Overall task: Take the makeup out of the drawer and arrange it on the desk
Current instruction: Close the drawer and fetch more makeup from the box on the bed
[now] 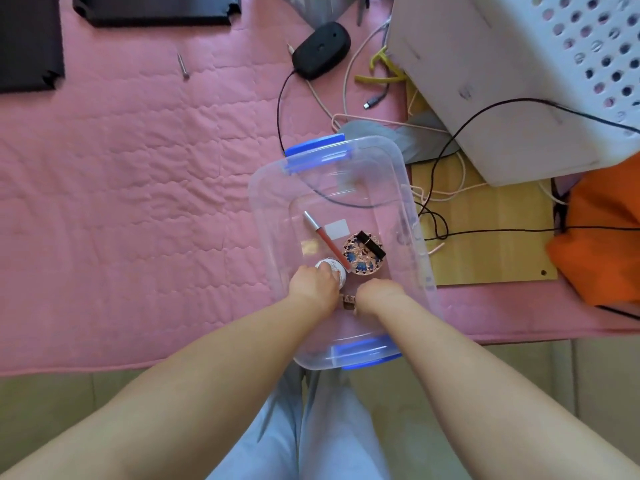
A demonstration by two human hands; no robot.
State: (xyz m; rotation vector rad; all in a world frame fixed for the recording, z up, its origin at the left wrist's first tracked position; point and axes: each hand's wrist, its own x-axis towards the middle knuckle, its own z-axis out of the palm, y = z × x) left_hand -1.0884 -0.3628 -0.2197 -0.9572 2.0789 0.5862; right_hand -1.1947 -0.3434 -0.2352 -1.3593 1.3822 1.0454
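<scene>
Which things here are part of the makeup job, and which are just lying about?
Part of the job: clear box, white jar under the left hand, red-tipped stick, ornate round case, black tube.

Lying about: black mouse, cables, orange cloth, white basket.

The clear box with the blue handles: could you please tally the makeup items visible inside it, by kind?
In the clear box:
Lip pencil, red with a silver cap: 1
Round patterned compact: 1
Black tube: 1
White jar, under the left hand: 1
Small brown item, partly hidden beside the right hand: 1
Total: 5
</scene>
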